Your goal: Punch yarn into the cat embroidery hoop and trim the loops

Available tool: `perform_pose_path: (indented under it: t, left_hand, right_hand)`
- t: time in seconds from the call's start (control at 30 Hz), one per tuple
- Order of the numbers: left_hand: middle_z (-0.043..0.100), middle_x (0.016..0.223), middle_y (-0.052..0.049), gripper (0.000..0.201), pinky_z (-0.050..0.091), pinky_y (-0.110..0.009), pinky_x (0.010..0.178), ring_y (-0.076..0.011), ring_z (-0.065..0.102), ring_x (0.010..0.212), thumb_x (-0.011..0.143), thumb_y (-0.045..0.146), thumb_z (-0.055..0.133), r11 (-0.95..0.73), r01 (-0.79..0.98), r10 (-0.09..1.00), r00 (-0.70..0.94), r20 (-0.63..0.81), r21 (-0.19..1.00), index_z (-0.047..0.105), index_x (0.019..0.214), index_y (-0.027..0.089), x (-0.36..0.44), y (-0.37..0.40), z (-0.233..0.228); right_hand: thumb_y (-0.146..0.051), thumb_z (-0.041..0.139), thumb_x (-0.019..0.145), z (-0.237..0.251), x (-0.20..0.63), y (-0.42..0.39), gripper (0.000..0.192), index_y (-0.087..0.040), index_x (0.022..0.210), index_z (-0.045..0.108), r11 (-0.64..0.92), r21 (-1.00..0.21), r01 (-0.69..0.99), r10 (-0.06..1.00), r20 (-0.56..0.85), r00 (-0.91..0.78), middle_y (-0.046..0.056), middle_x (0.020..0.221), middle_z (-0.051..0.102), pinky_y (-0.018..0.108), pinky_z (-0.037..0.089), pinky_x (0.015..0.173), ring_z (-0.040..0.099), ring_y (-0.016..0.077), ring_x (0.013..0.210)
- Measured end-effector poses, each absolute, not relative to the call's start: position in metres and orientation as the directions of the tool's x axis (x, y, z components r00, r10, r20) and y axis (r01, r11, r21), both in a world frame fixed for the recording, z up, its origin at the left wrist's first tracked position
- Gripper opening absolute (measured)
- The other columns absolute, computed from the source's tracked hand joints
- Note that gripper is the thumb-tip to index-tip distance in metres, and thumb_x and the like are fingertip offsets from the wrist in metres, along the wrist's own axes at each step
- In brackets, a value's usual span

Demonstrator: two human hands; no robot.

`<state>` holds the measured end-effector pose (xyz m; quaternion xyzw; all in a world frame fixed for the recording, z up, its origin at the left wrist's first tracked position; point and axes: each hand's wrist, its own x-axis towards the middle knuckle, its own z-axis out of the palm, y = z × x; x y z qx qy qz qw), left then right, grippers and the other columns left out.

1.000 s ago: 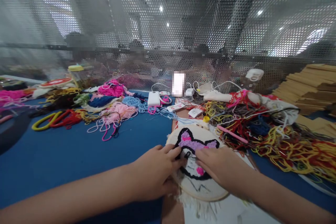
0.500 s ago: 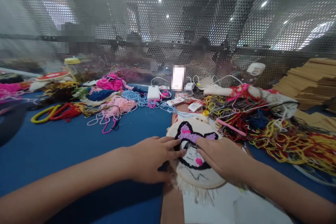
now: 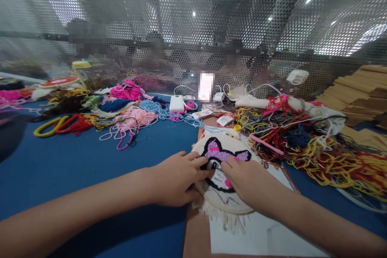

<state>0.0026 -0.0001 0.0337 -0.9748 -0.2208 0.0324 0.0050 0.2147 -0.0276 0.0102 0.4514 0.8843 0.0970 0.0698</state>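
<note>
You are pressing your left hand and right hand on the round wooden embroidery hoop with its tufted cat face, lying on the blue surface. Fingers seem to be pinching black yarn; next, tug gently.

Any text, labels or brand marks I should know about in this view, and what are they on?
Nothing can be read.
White tags with red print and, behind the embroidery hoop: too small and blurred.
Round red-and-white lid, far left: white marks, blurred.
White power bank: no legible marking.
Upright white card: pixelated, unreadable.
</note>
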Motion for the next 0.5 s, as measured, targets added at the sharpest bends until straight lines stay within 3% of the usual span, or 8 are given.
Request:
perform_pose_path:
  t: [0.17, 0.5]
  left_hand:
    - [0.050, 0.121, -0.009, 0.046, 0.038, -0.032, 0.085, -0.0234, 0.047, 0.107, 0.081, 0.038, 0.047, -0.902, 0.430, 0.431, 0.901, -0.046, -0.031, 0.045, 0.125, 0.025, 0.003, 0.000, 0.034]
    - [0.051, 0.119, -0.010, 0.044, 0.038, -0.033, 0.085, -0.0242, 0.046, 0.107, 0.082, 0.037, 0.047, -0.894, 0.448, 0.448, 0.893, -0.051, -0.014, 0.047, 0.123, 0.024, 0.004, -0.002, 0.034]
  right_hand:
    - [-0.012, 0.040, 0.082, 0.021, 0.226, -0.030, 0.014, -0.020, 0.086, 0.052, 0.561, 0.234, 0.794, 0.826, -0.092, -0.556, 0.002, 0.079, 0.058, 0.030, 0.011, 0.044, 0.054, 0.0170, 0.052]
    - [-0.014, 0.039, 0.083, 0.017, 0.216, -0.026, 0.013, -0.019, 0.086, 0.051, 0.587, 0.220, 0.779, 0.804, -0.039, -0.594, 0.003, 0.079, 0.058, 0.030, 0.012, 0.043, 0.053, 0.0164, 0.053]
